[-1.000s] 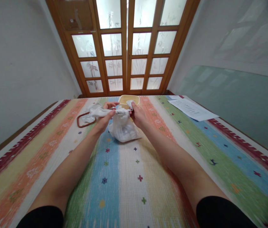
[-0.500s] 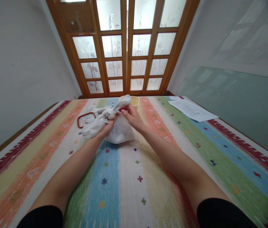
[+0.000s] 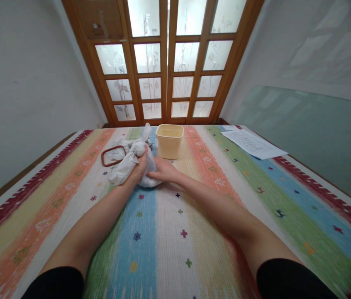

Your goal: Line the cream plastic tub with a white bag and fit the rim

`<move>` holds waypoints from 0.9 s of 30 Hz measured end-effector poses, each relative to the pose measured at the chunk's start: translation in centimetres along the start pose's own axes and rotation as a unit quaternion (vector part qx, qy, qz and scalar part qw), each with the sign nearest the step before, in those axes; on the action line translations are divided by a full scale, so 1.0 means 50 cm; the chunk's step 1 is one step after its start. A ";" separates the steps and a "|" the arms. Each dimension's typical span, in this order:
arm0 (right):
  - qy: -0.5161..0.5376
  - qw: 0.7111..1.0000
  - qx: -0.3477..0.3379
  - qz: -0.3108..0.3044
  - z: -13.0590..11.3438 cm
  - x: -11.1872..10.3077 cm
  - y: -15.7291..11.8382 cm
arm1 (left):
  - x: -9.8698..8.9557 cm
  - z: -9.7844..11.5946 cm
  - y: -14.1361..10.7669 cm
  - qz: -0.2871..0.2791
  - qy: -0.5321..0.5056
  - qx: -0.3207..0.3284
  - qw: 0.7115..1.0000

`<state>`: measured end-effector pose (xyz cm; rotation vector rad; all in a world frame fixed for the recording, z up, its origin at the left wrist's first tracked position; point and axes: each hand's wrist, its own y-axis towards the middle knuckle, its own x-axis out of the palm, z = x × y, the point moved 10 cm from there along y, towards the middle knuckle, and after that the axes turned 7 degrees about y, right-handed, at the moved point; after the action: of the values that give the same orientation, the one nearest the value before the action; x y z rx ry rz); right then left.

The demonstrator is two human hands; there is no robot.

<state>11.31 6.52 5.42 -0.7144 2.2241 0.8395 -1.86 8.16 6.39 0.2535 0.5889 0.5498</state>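
Head view: the white bag (image 3: 146,182), already knotted, sits beside the uncovered tub (image 3: 169,145), the person's left hand (image 3: 140,166) grasping it below the knot (image 3: 137,148), right hand (image 3: 164,170) touching its side (whether gripping, one cannot tell).

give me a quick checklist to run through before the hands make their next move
1. Left hand at the white bag, just by the knot: ok.
2. Right hand touching the bag's right side, low down: ok.
3. Knot tight enough to hold: cannot tell, only its bunched outside shows.
4. Cream container upright, open at the top, behind the right hand: ok.
5. Brown frame free of white plastic: not ok, some shows inside its outline.
6. Printed sheets away from both hands: ok, over on the right.
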 end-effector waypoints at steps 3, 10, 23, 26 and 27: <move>-0.048 0.999 0.006 0.007 0.007 0.011 -0.002 | -0.012 -0.005 -0.001 0.030 0.010 0.001 0.999; -0.078 0.997 0.012 0.020 0.010 0.021 -0.004 | -0.013 0.010 -0.005 0.013 -0.003 0.019 1.000; -0.104 0.994 0.024 0.014 0.015 0.028 -0.005 | 0.001 0.001 -0.007 0.019 -0.012 0.016 1.000; -0.119 0.992 0.027 0.001 0.010 0.028 -0.007 | 0.000 0.008 -0.008 0.015 0.008 0.020 1.000; -0.124 0.992 0.030 0.000 0.009 0.028 -0.008 | 0.000 0.013 -0.006 0.010 0.018 0.028 0.999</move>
<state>10.86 6.25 4.01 -0.5492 2.0181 0.8101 -1.36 7.84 6.79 0.3026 0.6386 0.5595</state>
